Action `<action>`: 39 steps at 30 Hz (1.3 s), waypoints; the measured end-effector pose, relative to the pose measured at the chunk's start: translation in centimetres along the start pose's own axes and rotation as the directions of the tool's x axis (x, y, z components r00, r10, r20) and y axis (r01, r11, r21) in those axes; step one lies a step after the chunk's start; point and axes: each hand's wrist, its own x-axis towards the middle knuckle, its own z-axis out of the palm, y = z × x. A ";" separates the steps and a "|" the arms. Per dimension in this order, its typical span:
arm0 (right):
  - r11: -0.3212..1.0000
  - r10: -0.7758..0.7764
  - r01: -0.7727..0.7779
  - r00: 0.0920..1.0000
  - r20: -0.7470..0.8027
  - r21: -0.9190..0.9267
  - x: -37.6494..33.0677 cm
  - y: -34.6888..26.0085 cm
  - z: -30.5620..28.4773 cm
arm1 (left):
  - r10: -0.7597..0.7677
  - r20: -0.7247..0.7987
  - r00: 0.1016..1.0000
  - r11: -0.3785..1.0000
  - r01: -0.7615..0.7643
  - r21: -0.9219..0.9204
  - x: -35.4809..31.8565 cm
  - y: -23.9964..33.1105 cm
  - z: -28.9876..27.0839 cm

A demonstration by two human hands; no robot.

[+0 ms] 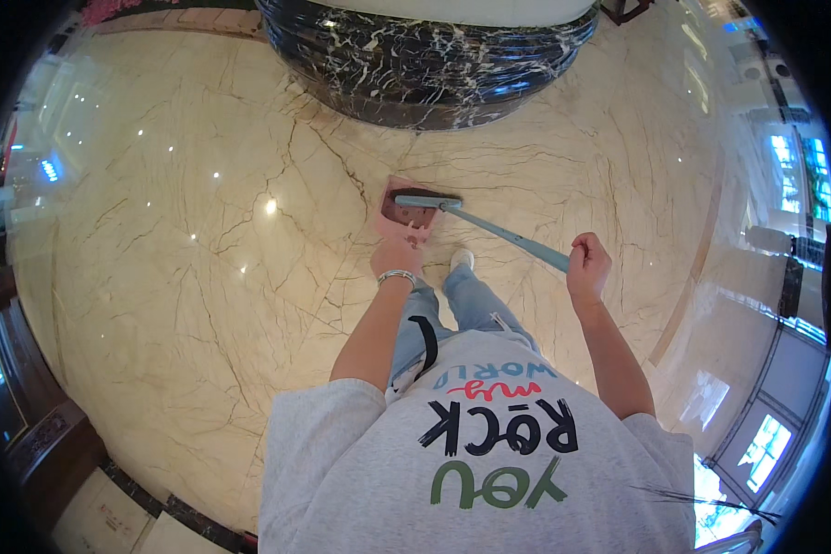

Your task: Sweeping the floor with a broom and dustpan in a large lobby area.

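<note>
A pink dustpan [420,233] is in front of my feet, its tray pointing away from me. My left hand [397,259], with a bracelet at the wrist, is closed at the near end of the dustpan, where its handle is hidden. To the right, my right hand [589,268] is wrapped round the end of a blue-grey broom [512,240]. The broom slants up to the left from that fist. Its dark-bristled head lies across the dustpan's tray. Whether anything lies in the tray is too small to tell.
Glossy beige marble floor [203,277] with brown veins and light reflections spreads around me. A rounded black marble base [434,78] with white veins stands ahead. Dark wooden furniture [55,443] is at the lower left, and reflective panels [776,388] line the right. My white shoe [463,259] is close to the dustpan.
</note>
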 end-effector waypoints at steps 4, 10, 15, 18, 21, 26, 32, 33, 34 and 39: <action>0.998 0.062 -0.062 0.998 -0.007 -0.001 -0.8 -0.4 -0.1 | 0.008 -0.017 1.000 1.000 -0.008 -0.006 0.1 -0.4 0.6; 0.994 0.100 -0.102 0.994 -0.043 -0.034 -1.7 -0.9 0.3 | 0.012 0.060 0.998 1.000 -0.012 -0.012 -0.2 -0.4 -0.2; 0.995 0.094 -0.093 0.995 -0.042 0.019 -1.3 -1.4 0.9 | -0.006 0.052 0.999 0.999 0.008 -0.043 -0.2 -1.0 -0.3; 0.995 0.095 -0.095 0.995 -0.019 -0.002 -0.5 -2.1 1.0 | -0.003 0.060 0.998 1.000 0.005 -0.025 -0.4 -0.7 -0.7; 0.998 0.050 -0.049 0.999 -0.020 0.035 0.1 -2.7 1.2 | 0.020 0.061 0.998 0.999 -0.018 -0.040 -0.5 -0.1 -1.3; 0.998 0.057 -0.057 0.998 0.012 0.028 1.6 -3.7 1.6 | -0.002 0.118 0.993 1.000 0.003 -0.005 0.4 0.4 -1.8; 0.997 0.056 -0.060 0.996 0.075 0.043 1.7 -4.2 2.2 | -0.027 0.097 0.995 0.999 0.024 0.030 1.2 1.4 -1.6; 0.996 0.042 -0.047 0.997 0.072 0.071 1.7 -4.3 2.2 | -0.023 0.101 0.995 0.999 0.019 0.038 1.4 1.4 -1.4; 0.996 0.050 -0.055 0.996 0.069 0.070 1.6 -4.5 2.2 | -0.022 0.102 0.995 0.999 0.019 0.029 1.4 1.3 -1.3; 0.992 0.086 -0.093 0.993 0.079 0.087 1.6 -4.8 2.2 | 0.028 0.105 0.994 1.000 -0.028 0.003 0.9 1.0 -1.5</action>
